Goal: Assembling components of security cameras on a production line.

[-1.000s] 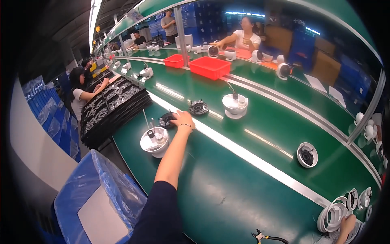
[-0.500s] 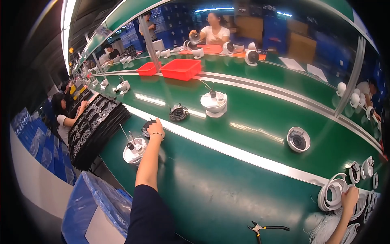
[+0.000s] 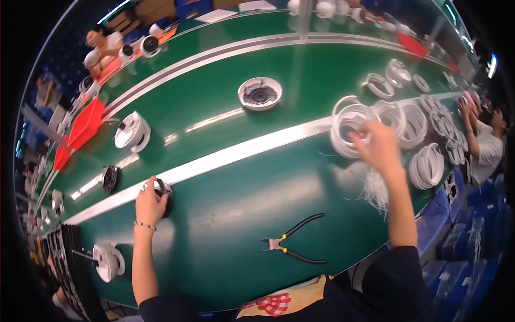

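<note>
My left hand [image 3: 149,206] is closed around a round black part with a pale, shiny section [image 3: 165,194], at the edge of the green bench beside the pale strip. Some of that part is hidden by my fingers. On the right, my right hand [image 3: 380,149] reaches over a group of white plastic rings [image 3: 343,145]. Its thumb and fingers curl onto a ring's rim, slightly blurred. Below that hand lies a bundle of thin white strands [image 3: 375,189]. Between my arms, black-handled cutting pliers [image 3: 274,244] rest on the bench with their handles spread.
A white housing with upright rods [image 3: 109,262] stands at left; another white housing [image 3: 133,132] is farther back. A black round part [image 3: 110,178] and a white bowl-shaped part [image 3: 260,94] lie beyond the strip. More rings [image 3: 427,166] sit right. People work beyond.
The view has swung to the right, bringing the rings and pliers nearer the middle. My left hand now has the black part in its grasp; my right hand stays at the rings.
</note>
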Motion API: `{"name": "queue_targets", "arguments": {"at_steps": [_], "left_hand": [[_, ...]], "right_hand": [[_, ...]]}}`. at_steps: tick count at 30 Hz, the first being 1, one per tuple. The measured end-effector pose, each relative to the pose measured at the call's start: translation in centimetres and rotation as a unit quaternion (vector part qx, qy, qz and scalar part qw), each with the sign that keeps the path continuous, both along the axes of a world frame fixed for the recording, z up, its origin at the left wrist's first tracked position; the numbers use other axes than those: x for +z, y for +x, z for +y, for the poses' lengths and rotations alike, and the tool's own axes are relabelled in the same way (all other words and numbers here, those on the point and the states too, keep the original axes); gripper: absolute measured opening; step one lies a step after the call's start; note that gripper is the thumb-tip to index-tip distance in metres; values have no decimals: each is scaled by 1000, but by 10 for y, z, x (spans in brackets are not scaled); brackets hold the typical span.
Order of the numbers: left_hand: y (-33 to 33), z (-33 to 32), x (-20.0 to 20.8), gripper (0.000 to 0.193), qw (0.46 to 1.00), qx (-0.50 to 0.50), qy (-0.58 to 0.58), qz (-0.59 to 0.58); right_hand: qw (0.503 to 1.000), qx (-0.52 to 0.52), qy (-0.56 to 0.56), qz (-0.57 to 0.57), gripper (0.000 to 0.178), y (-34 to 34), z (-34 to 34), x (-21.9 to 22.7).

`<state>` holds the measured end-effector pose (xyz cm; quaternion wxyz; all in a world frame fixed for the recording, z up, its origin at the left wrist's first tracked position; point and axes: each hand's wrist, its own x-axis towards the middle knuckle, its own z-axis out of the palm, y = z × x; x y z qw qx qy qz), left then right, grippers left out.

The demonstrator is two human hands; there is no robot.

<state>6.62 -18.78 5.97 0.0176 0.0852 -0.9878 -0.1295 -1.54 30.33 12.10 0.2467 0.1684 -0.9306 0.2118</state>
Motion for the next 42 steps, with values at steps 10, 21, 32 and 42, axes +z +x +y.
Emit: {"name": "queue_targets", "arguments": {"at_steps": [10,21,32,42], "left_hand": [[-5,118,1,48,992,-108,72,5],[-2,65,-30,54,985,9,162,54],[-11,87,-80,25,802,116,545,215],[-8,97,-75,33,788,91,568,218]], "right_hand": [[976,-149,132,-87,24,9,24,-38],[991,-61,99,66,11,17,7,-12],[909,327,247,-73,11,64,-56,-52],[951,216,193,-106,87,64,-81,-31]]}}
